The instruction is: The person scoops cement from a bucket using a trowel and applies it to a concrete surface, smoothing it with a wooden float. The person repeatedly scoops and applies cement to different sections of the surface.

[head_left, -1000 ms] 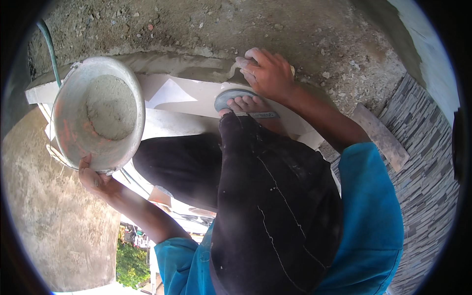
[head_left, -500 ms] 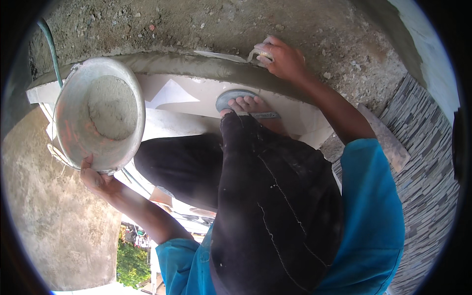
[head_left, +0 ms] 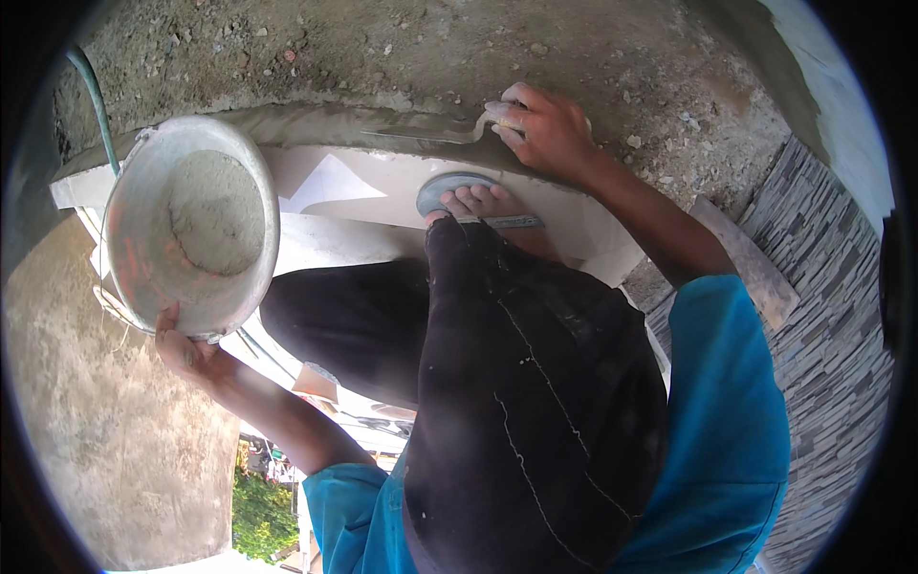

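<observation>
My left hand [head_left: 186, 349] grips the near rim of a cement-smeared bucket [head_left: 143, 277], thumb inside and fingers below. The bucket is tilted so that its mouth shows, with grey mortar [head_left: 222, 212] lying inside. Out in front, my right hand [head_left: 547, 129] is closed round the handle of a trowel [head_left: 421, 134]. The trowel's thin blade points left and lies low along a strip of smooth wet mortar [head_left: 306, 122] on top of the ledge. Whether the blade touches the mortar along its whole length I cannot tell.
My sandalled foot [head_left: 483, 203] stands on a pale tiled ledge [head_left: 382, 177] just below the mortar strip. Rough ground with small stones [head_left: 382, 53] stretches beyond. A green hose [head_left: 91, 96] hangs at the far left. Grey stone-strip cladding [head_left: 822, 316] covers the right side, beside a loose slab [head_left: 751, 268].
My right hand has brought the trowel slightly nearer and to the left, and its blade has turned from a bright face to a thin edge. The bucket has barely shifted.
</observation>
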Tool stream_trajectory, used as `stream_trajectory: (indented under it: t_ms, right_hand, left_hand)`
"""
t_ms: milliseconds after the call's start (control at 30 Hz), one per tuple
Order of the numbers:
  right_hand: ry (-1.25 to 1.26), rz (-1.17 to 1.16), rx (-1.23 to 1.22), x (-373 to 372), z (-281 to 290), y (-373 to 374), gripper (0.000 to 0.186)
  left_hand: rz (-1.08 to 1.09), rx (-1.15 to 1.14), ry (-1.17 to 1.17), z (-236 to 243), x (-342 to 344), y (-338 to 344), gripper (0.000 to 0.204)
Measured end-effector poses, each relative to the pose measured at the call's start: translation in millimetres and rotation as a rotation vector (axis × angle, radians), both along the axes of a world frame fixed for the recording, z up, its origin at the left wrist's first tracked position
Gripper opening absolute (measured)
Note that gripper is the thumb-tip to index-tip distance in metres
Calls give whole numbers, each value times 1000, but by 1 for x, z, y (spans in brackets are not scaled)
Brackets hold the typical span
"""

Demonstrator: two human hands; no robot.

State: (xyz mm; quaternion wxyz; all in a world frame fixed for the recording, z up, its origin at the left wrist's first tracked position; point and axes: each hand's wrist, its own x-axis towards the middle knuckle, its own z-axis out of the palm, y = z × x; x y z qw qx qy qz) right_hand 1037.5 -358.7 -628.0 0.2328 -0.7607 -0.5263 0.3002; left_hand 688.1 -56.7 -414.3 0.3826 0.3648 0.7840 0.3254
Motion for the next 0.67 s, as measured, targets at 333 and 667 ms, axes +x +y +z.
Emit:
stream_trajectory:
  t_ms: [333,667]
  right_hand:
    - [121,-53,-84,9,43,-24,29]
    - [26,-12,-407,39,-15,-46,39]
  left_hand:
    - [-24,-11,-29,3,-19,6,55]
    - [-31,-33,-29,2,-25,6,58]
